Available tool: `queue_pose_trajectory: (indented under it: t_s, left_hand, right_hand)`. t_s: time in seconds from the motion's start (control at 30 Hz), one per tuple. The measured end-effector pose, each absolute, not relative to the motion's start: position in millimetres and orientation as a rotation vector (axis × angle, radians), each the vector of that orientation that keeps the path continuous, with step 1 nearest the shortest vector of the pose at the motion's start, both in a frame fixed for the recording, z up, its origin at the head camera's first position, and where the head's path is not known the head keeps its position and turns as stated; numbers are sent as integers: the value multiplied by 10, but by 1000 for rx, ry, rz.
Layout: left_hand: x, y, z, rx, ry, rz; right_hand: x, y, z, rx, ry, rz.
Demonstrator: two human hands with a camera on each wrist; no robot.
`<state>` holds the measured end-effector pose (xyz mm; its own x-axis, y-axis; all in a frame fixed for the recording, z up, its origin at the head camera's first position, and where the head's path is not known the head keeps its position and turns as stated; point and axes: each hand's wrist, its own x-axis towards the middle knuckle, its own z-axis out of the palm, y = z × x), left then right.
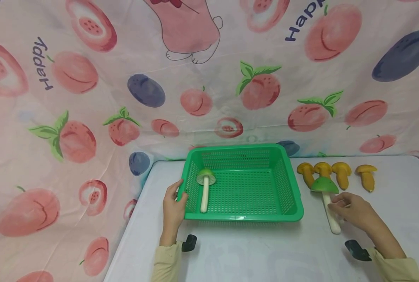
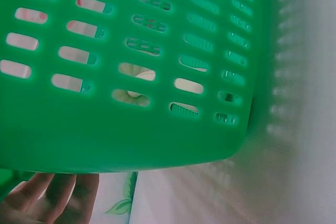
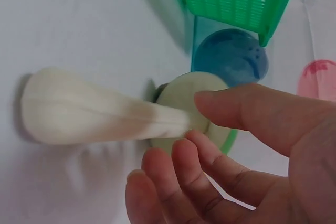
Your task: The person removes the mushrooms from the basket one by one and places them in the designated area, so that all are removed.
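Note:
A green plastic basket (image 1: 241,217) sits on the white table with its left end in my left hand (image 1: 174,203), which grips the rim. The left wrist view shows the fingers (image 2: 73,198) of that hand at the basket's edge. Inside, against the left side, lies a toy mushroom (image 1: 205,192) with green cap and pale stem. Right of the basket, a second green-capped mushroom (image 1: 331,211) lies on the table. My right hand (image 1: 354,209) is at its stem, thumb (image 3: 241,106) and fingers spread on either side near the cap. Whether they touch the stem is hard to tell.
Several small yellow-brown mushrooms (image 1: 341,174) lie in a row at the back right, one (image 1: 366,176) slightly apart. A fruit-printed cloth (image 1: 209,78) hangs behind the table (image 1: 230,254). A black wrist camera (image 1: 357,250) sits by the right sleeve.

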<state>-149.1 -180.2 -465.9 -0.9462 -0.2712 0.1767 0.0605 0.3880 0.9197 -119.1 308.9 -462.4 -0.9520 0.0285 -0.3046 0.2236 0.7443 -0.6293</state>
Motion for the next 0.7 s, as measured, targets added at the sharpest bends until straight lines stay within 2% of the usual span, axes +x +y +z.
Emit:
queue_pose_trajectory:
  t_s: [0.7]
  left_hand:
    - [-1498, -1815, -4667, 187, -2367, -1574]
  right_hand:
    - [-1260, 2748, -4315, -23, 2816, -1073]
